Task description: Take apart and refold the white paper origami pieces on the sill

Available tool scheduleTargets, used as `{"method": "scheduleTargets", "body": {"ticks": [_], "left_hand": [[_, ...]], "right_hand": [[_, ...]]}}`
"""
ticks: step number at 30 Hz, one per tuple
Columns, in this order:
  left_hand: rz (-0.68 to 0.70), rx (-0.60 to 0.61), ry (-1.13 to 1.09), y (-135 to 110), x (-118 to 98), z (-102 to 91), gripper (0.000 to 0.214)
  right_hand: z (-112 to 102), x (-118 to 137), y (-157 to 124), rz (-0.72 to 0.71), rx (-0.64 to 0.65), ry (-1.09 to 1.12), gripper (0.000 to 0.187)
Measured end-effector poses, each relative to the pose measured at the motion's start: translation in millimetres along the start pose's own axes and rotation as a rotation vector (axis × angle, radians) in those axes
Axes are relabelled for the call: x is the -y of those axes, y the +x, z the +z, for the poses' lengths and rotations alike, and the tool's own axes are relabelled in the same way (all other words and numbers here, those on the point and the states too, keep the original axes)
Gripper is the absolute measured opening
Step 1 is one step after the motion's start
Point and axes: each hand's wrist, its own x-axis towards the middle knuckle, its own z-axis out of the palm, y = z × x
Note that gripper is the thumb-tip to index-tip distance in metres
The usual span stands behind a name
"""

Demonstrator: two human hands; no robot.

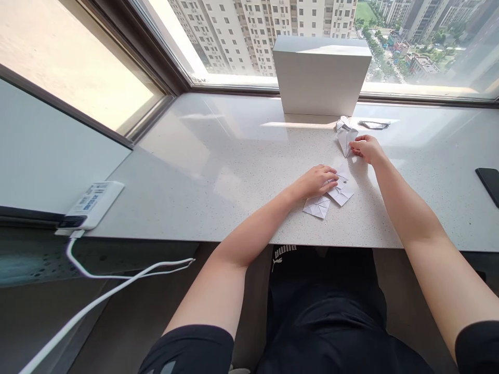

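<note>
My right hand (368, 149) pinches the edge of a white folded paper (346, 139), pointed like a kite, its tip toward me. Just behind it sits another crumpled-looking folded paper (342, 123). My left hand (317, 181) lies with fingers stretched over a few creased paper pieces (341, 194), partly covering them. Nearer the front edge, beside that hand, is a square paper with crease lines (317, 206). A flat, narrow folded paper (374, 124) rests farther back on the right.
A white box (322, 78) stands on the pale speckled counter (234, 156) against the window. At the right edge lies a black phone (489, 184). On the left, a white device (93, 204) has a white cable (113, 291) hanging off the counter.
</note>
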Motion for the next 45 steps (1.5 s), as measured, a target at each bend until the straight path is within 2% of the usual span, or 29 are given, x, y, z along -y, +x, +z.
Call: {"method": "scheduleTargets", "body": {"ticks": [3,10,15,20,23,27,31,34,40,45], "left_hand": [[0.002,-0.004,-0.023,-1.2,-2.1,-1.9,0.032],[-0.017,0.004,-0.040,-1.8,-4.1,-2.4,0.032],[-0.005,-0.024,-0.078,-1.2,-1.5,-0.7,0.028],[0.006,-0.017,-0.064,-1.0,0.9,0.1,0.028],[0.009,-0.020,-0.062,-1.0,1.5,0.1,0.028],[0.008,-0.004,-0.040,-0.5,2.9,-0.2,0.031],[-0.004,-0.008,-0.059,0.4,2.7,-1.9,0.030],[-0.021,-0.021,-0.057,0.5,-1.2,-4.7,0.030],[-0.079,-0.099,0.027,-0.2,-9.6,-11.6,0.035],[-0.095,-0.135,0.084,-2.4,-5.9,-13.7,0.033]], "right_hand": [[10.0,1.7,9.5,-0.005,-0.098,-0.127,0.056],[6.8,-6.2,24.1,-0.199,-0.127,-0.333,0.047],[7.7,-6.3,29.2,-0.209,-0.158,-0.411,0.047],[11.1,-2.8,20.2,-0.211,-0.192,-0.503,0.045],[11.9,-1.5,14.0,-0.214,-0.191,-0.498,0.040],[10.4,0.8,8.0,-0.184,-0.188,-0.384,0.038],[1.2,-3.1,-3.8,-0.122,-0.205,-0.223,0.038],[-9.7,-14.2,-19.4,-0.155,-0.196,-0.158,0.035],[-17.8,-35.5,-60.2,-0.346,-0.093,-0.251,0.028],[-21.5,-34.7,-90.3,-0.498,0.071,-0.423,0.017]]}}
